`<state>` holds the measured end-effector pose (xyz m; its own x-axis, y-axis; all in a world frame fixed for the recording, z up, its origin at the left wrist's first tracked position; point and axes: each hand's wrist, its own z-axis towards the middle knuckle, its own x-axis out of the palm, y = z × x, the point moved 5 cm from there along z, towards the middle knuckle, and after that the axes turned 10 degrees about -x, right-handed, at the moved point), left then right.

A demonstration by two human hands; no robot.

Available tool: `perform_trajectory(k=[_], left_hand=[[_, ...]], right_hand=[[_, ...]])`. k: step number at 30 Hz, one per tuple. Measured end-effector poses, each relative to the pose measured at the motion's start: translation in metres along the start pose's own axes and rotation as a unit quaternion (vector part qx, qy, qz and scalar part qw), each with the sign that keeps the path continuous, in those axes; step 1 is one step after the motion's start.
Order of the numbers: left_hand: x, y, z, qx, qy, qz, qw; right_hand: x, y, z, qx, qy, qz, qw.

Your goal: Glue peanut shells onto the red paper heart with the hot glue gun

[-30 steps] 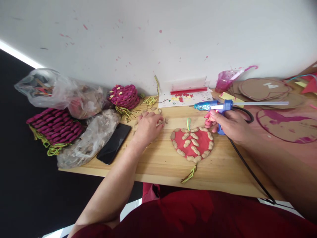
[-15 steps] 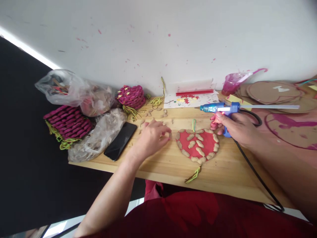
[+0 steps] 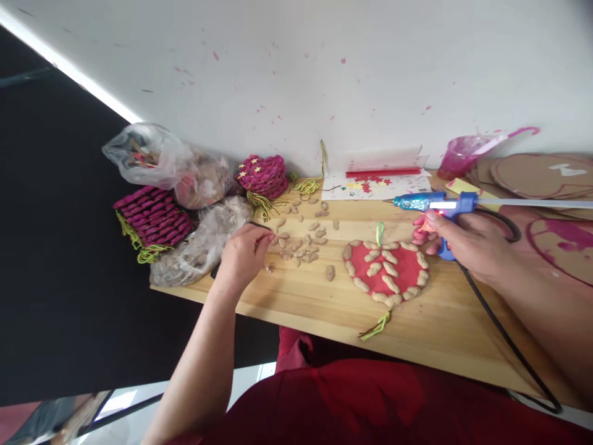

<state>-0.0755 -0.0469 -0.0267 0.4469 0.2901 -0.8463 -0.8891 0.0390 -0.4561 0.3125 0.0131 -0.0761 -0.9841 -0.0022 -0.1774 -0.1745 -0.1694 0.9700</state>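
Note:
My right hand (image 3: 477, 241) grips a blue hot glue gun (image 3: 419, 201), its nozzle pointing left and a long clear glue stick out of its back. Below the nozzle lies a red heart (image 3: 408, 272), edged with peanuts and with more peanuts across its middle. It has a green loop on top and a yellow-green tassel (image 3: 376, 326) beneath. My left hand (image 3: 243, 256) is over the phone (image 3: 260, 227), beside several loose peanuts (image 3: 308, 244). Its fingertips are pinched together; what they hold, if anything, is hidden. One peanut (image 3: 330, 272) lies apart, near the heart.
At the left stand plastic bags (image 3: 204, 238) and a magenta woven piece (image 3: 155, 216). Along the wall are a magenta coil with stars (image 3: 264, 176), paper with small stars (image 3: 333, 191) and a pink cup (image 3: 463, 154). Cardboard shapes (image 3: 532, 176) lie right. A black cord (image 3: 500, 330) crosses the table edge.
My left hand has moved left, away from the heart to the phone, and its fingers have closed. The loose peanuts it covered now show. My right hand keeps the glue gun; the view has shifted.

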Motion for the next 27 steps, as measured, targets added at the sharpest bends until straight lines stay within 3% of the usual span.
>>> perform_trajectory(k=[4, 10, 16, 22, 27], left_hand=[[0.012, 0.017, -0.004, -0.024, 0.015, -0.013, 1.0], [0.034, 0.013, -0.006, -0.024, 0.05, -0.028, 0.998], [0.035, 0.003, -0.008, -0.009, 0.063, -0.059, 0.996], [0.027, 0.007, -0.005, -0.014, 0.017, -0.042, 0.999], [0.03, 0.004, -0.006, -0.015, 0.038, -0.031, 0.999]], right_hand=[[0.001, -0.002, 0.0, 0.019, -0.008, 0.0, 1.0], [0.001, -0.004, 0.001, 0.02, -0.009, -0.006, 1.0], [0.0, -0.004, 0.0, 0.014, -0.006, 0.0, 1.0], [0.0, -0.003, 0.0, 0.016, -0.009, -0.006, 1.0], [0.002, 0.0, 0.0, 0.018, -0.008, -0.005, 1.0]])
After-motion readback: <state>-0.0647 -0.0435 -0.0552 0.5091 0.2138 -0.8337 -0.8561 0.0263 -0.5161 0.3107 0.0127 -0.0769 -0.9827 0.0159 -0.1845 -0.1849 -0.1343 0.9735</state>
